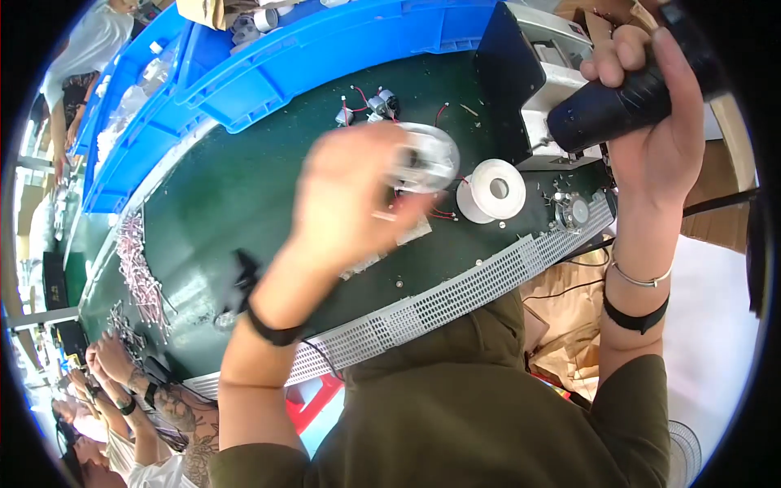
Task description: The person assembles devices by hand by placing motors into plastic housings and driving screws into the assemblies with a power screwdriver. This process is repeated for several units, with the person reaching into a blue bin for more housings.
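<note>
My left hand (346, 187), smeared by motion, is closed around a round, clear and whitish plastic housing (435, 159) over the middle of the green tabletop. Red wires (443, 215) show beneath it; whether they join the housing I cannot tell. My right hand (669, 142) is raised at the right and wrapped round a thick black cylindrical tool (602, 116), which looks like an electric screwdriver. Its front end points down and left, beside a black and white bench machine (537, 106). A white spool-shaped part (491, 192) stands between my hands.
Small motors with wires (381, 106) lie behind my left hand. A round metal part (573, 213) sits among loose screws by the perforated metal strip (423, 313). Blue bins (325, 61) line the back. Thin wires (140, 272) are heaped at left, near co-workers' hands (112, 358).
</note>
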A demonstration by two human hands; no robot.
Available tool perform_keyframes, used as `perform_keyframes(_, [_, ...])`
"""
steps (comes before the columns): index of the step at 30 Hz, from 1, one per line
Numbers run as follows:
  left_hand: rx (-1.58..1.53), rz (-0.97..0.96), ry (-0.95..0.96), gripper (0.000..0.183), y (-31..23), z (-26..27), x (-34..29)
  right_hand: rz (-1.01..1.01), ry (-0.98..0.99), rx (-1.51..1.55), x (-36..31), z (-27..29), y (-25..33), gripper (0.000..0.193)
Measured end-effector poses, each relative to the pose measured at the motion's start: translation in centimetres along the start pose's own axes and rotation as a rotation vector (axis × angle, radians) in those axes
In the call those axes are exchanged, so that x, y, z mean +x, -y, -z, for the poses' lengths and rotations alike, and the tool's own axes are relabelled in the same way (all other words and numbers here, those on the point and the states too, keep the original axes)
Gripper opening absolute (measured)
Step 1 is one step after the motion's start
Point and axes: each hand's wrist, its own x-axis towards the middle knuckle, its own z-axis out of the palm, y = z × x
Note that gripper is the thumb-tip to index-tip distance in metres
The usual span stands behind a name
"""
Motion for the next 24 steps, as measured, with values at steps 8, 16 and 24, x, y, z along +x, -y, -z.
perform_keyframes(8, [0.46,0.217,0.024,0.038,6.6,8.9,0.1,0.066,-0.12,-0.232,0.4,-0.2,-2.2,0.033])
perform_keyframes(16, [0.173,-0.091,0.386,0.032,9.3,-2.2,7.1,0.177,-0.3,-0.559,1.4,-2.0,-4.5,0.04])
perform_keyframes(24, [-0.891,0.549,-0.002,0.031,7.6,-0.4,6.9,-0.001,0.03,-0.725,-2.4,-3.6,-7.3,0.045])
